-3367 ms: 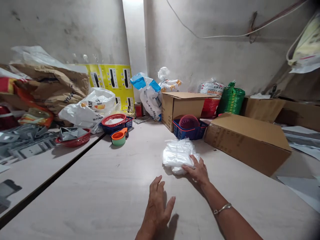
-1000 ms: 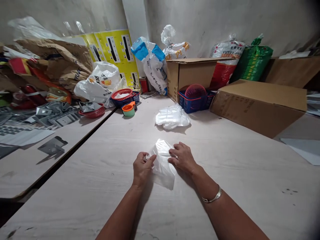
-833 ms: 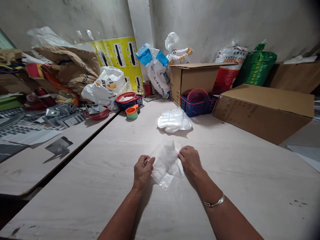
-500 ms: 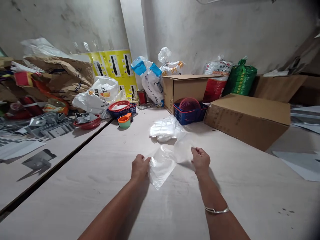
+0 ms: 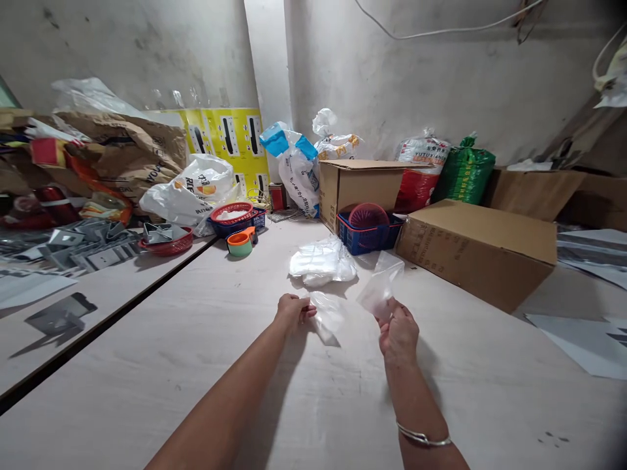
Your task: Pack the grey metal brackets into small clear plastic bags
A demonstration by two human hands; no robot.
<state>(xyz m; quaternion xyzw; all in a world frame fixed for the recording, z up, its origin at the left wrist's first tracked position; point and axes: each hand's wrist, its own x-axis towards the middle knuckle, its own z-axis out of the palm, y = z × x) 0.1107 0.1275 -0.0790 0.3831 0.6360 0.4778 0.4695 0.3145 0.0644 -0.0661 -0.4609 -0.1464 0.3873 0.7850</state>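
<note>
My left hand (image 5: 295,312) pinches the edge of a clear plastic bag (image 5: 327,316) that hangs low over the table. A second clear plastic bag (image 5: 383,282) stands up from the closed fingers of my right hand (image 5: 399,329). The two bags are apart, with a gap of table between them. Just beyond my hands lies a stack of clear plastic bags (image 5: 322,261), flat on the pale table (image 5: 274,405). A silver bangle (image 5: 423,437) circles my right wrist.
Behind the stack stands a blue basket (image 5: 363,238) beside a cardboard box (image 5: 475,254). Tape rolls (image 5: 240,244) and a red basket (image 5: 167,241) of grey metal parts are at left. A dark gap (image 5: 112,314) runs between the tables. Paper sheets (image 5: 582,339) lie at right.
The plastic between my hands has come apart into two separate pieces, one in each hand. My right hand has turned, lifting its bag upright. The view has tilted up slightly.
</note>
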